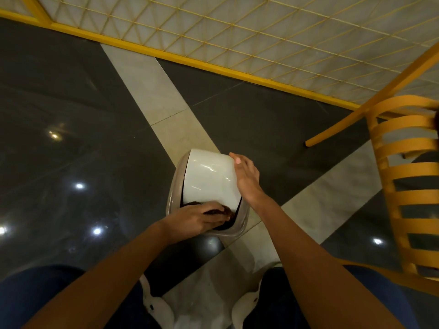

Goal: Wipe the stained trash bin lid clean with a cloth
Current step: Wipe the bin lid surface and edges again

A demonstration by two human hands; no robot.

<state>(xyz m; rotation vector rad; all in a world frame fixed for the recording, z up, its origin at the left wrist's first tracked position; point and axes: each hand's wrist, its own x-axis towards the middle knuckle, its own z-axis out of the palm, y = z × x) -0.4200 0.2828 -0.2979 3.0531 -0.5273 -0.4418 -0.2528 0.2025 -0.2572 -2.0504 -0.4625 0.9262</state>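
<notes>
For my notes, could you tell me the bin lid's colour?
The glossy curved plastic lid is white; head view.

Behind the fingers of the left hand (202,218), floor (71,127) lies open. Those fingers, pinching the cloth (219,212), are hemmed by the lid (209,174) above and the bin rim (240,229) just ahead. Outward from the right hand (245,176) fingers, floor runs free to the chair (403,186) (its leg slants across); past the fingertips, to the rail (213,65).
</notes>
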